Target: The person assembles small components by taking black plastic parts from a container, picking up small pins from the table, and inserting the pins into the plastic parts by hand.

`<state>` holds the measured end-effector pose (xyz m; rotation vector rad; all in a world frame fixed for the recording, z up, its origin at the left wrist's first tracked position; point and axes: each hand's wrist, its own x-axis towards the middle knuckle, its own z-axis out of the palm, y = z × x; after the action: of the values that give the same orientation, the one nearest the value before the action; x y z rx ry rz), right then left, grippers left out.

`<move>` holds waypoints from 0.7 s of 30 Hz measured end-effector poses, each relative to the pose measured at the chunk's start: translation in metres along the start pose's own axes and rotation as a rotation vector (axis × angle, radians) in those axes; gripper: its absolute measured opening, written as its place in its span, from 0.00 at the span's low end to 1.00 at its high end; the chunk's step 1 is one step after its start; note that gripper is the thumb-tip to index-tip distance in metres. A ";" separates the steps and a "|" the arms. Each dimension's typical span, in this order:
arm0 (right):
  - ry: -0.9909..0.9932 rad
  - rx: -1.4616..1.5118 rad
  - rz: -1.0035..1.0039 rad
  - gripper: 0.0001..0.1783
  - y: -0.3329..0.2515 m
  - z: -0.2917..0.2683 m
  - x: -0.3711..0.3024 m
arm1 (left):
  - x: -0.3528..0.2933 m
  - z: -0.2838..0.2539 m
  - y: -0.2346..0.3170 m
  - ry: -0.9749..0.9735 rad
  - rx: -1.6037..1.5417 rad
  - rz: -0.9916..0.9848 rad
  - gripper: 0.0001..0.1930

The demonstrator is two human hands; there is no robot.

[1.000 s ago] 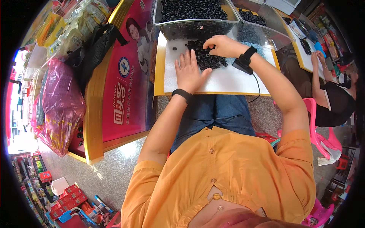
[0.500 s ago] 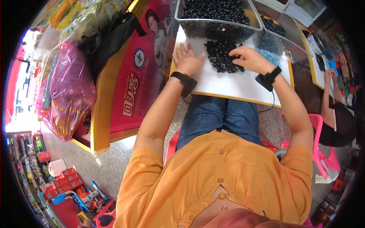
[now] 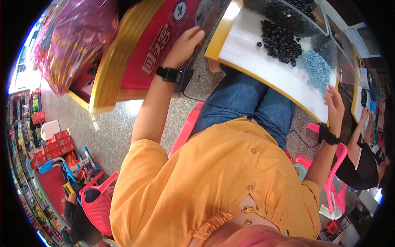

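Observation:
My left hand is raised in the gap between the pink-fronted counter and the white table, fingers loosely stretched, with no held thing visible. At the right edge of the white table, my right hand has its fingers apart and appears to hold nothing. Nearest its fingertips lies a spread pile of small light-blue pieces. Farther left on the table is a heap of small black ring-shaped pieces, one piece lying apart. A clear plastic bin with more black pieces stands behind the heap.
The yellow-edged counter stands at my left, with a pink plastic bag on it. A cable runs from my left wristband across my lap. A pink chair and another person are at lower left; a co-worker sits at right.
Both hands have left the black pieces: my left hand moved left off the table, my right to the table's right edge. The view has turned, and the table now appears farther right and tilted.

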<state>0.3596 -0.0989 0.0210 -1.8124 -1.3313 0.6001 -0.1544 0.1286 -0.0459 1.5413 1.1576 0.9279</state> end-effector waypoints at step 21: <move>-0.065 0.028 0.387 0.23 0.039 0.000 -0.119 | -0.129 -0.038 -0.389 -0.115 -0.515 -0.864 0.16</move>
<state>0.3413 -0.2160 -0.0201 -2.0585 -1.0098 0.8831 -0.3147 0.0480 -0.4162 0.5640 1.2108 0.4706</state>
